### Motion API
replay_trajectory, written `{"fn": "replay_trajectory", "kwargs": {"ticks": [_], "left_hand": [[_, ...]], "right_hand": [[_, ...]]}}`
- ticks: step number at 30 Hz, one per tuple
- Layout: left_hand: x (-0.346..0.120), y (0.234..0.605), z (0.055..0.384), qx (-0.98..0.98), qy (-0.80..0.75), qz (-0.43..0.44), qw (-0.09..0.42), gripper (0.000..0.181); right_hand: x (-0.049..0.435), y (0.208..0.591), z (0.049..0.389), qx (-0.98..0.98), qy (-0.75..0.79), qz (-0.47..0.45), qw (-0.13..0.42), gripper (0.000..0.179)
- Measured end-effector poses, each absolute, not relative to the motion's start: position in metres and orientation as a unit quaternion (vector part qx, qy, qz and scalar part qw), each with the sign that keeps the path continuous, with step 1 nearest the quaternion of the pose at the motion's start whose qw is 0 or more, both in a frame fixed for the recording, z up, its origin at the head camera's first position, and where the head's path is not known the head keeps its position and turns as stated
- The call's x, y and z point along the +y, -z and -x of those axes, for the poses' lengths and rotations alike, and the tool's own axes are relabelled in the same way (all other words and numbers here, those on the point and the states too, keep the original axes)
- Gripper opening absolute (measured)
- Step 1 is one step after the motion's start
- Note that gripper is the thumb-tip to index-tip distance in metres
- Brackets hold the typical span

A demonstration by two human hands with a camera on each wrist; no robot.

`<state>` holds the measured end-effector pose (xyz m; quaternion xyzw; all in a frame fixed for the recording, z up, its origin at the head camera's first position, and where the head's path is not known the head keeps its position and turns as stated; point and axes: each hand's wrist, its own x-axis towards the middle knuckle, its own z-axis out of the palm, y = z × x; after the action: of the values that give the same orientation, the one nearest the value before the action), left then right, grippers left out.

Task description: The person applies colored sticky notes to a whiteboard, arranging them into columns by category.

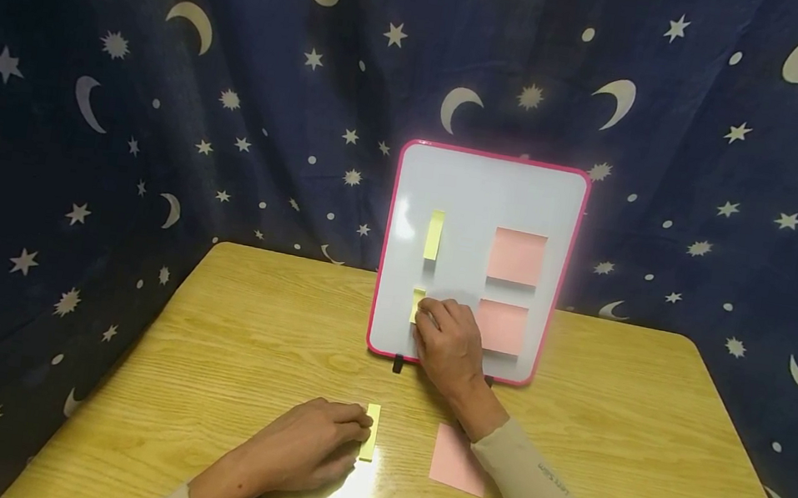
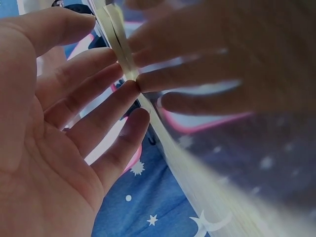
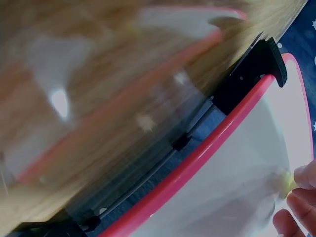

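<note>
A pink-framed whiteboard [image 1: 467, 195] stands on the table. My right hand [image 1: 452, 347] is at its lower left, fingers bent, pinching the right edge of a narrow yellow sticky note [image 1: 417, 306] against the surface. In the right wrist view, the fingertips [image 3: 307, 175] meet at that yellow spot. My left hand [image 1: 313, 444] rests on the table, its loosely extended fingertips touching a narrow yellow sticky note pad [image 1: 369, 443]. The left wrist view shows the thumb apart from the other fingers, beside the edge of the pad [image 2: 118, 37].
Another narrow yellow note [image 1: 434, 235] hangs higher on the board. Two pink sticky notes [image 1: 517, 256] are on its right side, one above the other. A pink pad [image 1: 456, 463] lies on the wooden table [image 1: 270, 308] beneath my right forearm. Black feet [image 1: 397, 364] hold the board.
</note>
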<state>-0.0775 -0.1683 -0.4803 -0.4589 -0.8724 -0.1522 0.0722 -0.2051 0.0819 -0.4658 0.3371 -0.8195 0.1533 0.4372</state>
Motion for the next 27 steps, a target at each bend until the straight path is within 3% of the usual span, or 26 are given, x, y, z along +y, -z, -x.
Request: {"fn": "replay_trajectory", "kwargs": {"ticks": [9,27], "left_hand": [[-0.170,0.478,0.080,-0.876,0.143,0.457,0.061,0.023],[-0.168,0.474,0.098,-0.875,0.146,0.442,0.134,0.020]], "right_hand": [[0.083,0.466,0.203,-0.831,-0.153,-0.335,0.416,0.003],[0.086,0.469,0.198,-0.844,-0.125,-0.344,0.391,0.013]]}}
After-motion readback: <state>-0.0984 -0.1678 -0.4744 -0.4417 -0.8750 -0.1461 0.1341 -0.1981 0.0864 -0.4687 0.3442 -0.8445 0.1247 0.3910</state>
